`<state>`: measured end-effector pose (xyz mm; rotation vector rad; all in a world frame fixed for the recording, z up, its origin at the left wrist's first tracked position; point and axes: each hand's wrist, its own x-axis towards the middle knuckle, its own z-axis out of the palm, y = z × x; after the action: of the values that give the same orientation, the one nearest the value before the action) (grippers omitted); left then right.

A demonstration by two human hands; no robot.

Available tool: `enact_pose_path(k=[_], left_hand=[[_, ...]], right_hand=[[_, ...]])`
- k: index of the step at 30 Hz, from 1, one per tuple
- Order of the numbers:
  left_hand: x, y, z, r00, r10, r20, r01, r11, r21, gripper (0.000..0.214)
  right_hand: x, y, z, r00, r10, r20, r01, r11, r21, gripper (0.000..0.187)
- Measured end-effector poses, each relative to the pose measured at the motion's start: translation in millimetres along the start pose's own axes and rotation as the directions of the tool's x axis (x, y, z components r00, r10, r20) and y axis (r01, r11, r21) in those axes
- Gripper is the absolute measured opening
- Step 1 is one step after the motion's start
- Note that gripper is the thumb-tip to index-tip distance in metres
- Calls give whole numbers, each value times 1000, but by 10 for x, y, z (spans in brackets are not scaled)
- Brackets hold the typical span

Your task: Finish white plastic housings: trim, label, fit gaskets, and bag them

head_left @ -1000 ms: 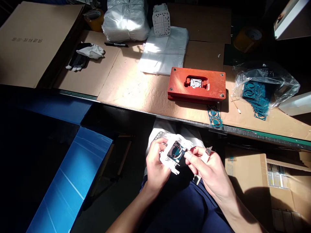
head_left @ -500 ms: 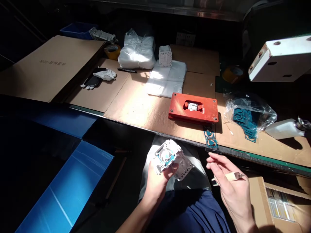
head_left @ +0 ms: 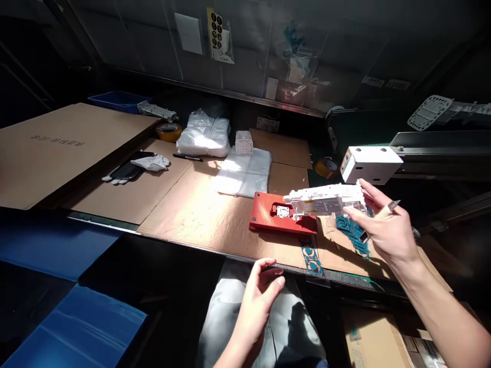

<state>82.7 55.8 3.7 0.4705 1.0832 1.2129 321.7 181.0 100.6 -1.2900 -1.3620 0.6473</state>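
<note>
My right hand (head_left: 385, 230) is raised over the bench's right side, its fingers pinched on the end of a long white plastic part (head_left: 326, 200) held level above the orange fixture block (head_left: 282, 214). A small silvery blade-like tool (head_left: 393, 206) also sticks out between its fingers. My left hand (head_left: 259, 296) hovers over my lap below the bench edge, fingers loosely curled and apart, holding nothing. A small white piece sits in the fixture's recess. Teal gaskets (head_left: 355, 232) lie under my right hand, and one (head_left: 310, 255) rests by the bench edge.
Cardboard sheets (head_left: 199, 204) cover the bench. Behind lie white plastic bags (head_left: 205, 140), a small white part (head_left: 244, 143), a pen, tape rolls (head_left: 169, 132), a glove (head_left: 151, 162) on a phone. A white block (head_left: 370, 163) juts in right. Blue boxes (head_left: 72, 322) stand left.
The white frame with the gasket has left my left hand, which is now bare. My right hand rose from my lap and now holds a long white part. The camera tilted up.
</note>
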Motion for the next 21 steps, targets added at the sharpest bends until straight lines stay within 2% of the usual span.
enact_pose_path(k=[3, 7, 9, 13, 17, 21], left_hand=[[-58, -53, -274, 999, -6, -48, 10, 997, 82, 33], [-130, -73, -475, 988, 22, -155, -10, 997, 81, 33], [-144, -78, -525, 982, 21, -187, -4, 996, 87, 33], [-135, -90, -578, 980, 6, -197, 17, 993, 116, 34], [-116, -81, -591, 987, 3, -159, 21, 988, 153, 33], [-117, -55, -596, 994, -10, -107, 31, 980, 197, 27]], right_hand=[[308, 33, -16, 985, -81, 152, 102, 985, -138, 75], [496, -43, 8, 918, -118, 379, 243, 921, -303, 71], [574, -140, 54, 850, -154, 504, 378, 844, -380, 71], [729, -363, 269, 673, -177, 718, 641, 625, -446, 75], [842, -576, 520, 595, -125, 794, 743, 461, -485, 83], [942, -727, 582, 496, -41, 867, 802, 404, -440, 88]])
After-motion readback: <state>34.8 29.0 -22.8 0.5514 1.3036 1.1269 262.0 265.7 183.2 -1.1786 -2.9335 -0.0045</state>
